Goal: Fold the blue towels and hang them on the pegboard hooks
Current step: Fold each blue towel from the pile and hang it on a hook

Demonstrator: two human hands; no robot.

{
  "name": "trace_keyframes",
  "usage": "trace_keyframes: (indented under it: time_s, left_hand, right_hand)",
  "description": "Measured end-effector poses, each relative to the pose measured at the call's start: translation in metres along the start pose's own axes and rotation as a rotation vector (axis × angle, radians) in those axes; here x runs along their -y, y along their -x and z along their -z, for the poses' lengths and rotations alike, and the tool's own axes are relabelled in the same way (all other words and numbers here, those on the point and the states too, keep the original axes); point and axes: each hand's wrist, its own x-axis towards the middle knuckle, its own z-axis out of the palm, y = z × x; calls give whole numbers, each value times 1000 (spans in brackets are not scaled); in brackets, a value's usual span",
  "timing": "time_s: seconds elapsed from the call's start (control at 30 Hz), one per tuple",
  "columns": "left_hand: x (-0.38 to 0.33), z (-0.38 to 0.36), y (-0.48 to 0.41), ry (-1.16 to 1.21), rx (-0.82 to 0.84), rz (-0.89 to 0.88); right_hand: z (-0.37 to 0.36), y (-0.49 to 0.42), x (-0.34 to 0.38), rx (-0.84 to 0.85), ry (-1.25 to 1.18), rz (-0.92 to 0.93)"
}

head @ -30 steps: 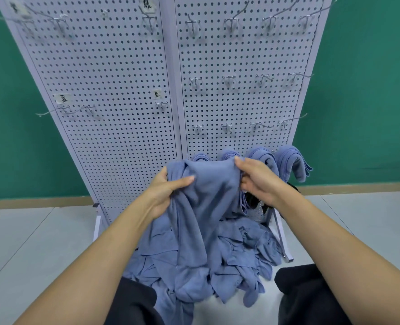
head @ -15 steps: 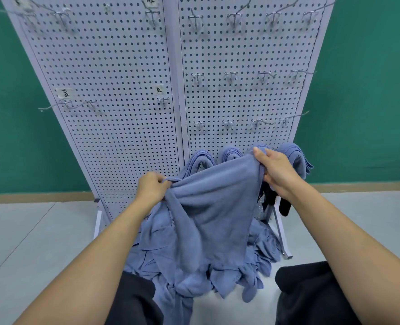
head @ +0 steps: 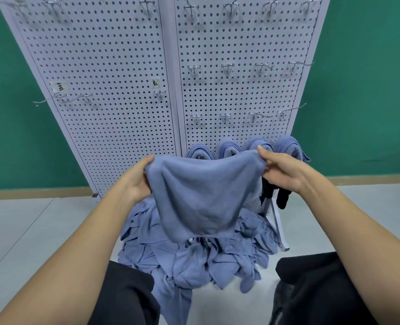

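Head view: the left hand and right hand each pinch a top corner of a blue towel, spread between them, likely to square it for folding. Below the hands a pile of towels lies on the grey floor; beyond them folded towels hang low on the pegboard, before a green wall

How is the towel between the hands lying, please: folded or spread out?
Spread out: the towel hangs as an open sheet, the left hand and the right hand each pinching a top corner.
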Motion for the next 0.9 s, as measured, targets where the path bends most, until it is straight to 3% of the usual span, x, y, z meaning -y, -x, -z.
trace_keyframes:
  time_s: [0.13, 0.23, 0.37, 0.47, 0.57, 0.73, 0.9]
  left_hand:
    - [-2, 2, 1, 20, 9, -65]
    - [-4, 3, 3, 11, 14, -102]
    - [-3, 7, 1, 8, -18, -79]
    - [-2, 8, 1, -28, -14, -46]
    - [-1, 7, 2, 6, -29, -42]
    - [-2, 9, 4, -17, -28, -22]
    - [-2, 8, 4, -49, -16, -53]
  right_hand:
    - [-6, 5, -1, 84, 170, -34]
    - [-3, 1, -3, -40, 325, -16]
    - [-1, 0, -8, -201, 724, 63]
    - [-1, 0, -7, -242, 642, 79]
    - [1, 4, -1, -134, 467, 35]
    - [5, 6, 5, -18, 397, 49]
    - [11, 0, 2, -217, 573, 181]
